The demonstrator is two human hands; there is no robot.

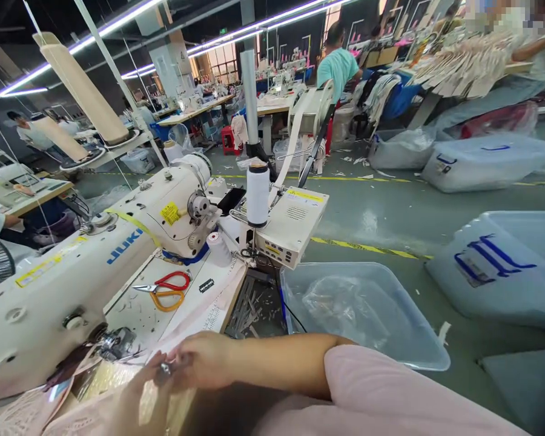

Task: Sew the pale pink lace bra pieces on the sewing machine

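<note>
My right hand [204, 361] and my left hand [138, 393] meet at the table's front edge, in front of the sewing head. Between their fingertips is a small shiny metal piece [165, 368], too small and blurred to name; both hands seem pinched on it. To their left is the JUKI sewing machine [118, 242], its presser foot area [115, 344] close by. Pale lace fabric [31, 412] lies under the machine at bottom left. Beyond my hands, scissors [166, 290] with red and orange handles lie on the machine bed.
A white thread cone [219, 249] and a thread spool [257, 195] stand near a tape feeder box [293, 221]. On the floor to the right are a clear plastic bin [367, 315] holding plastic film and another bin [495, 272]. A co-worker [338, 60] is farther back.
</note>
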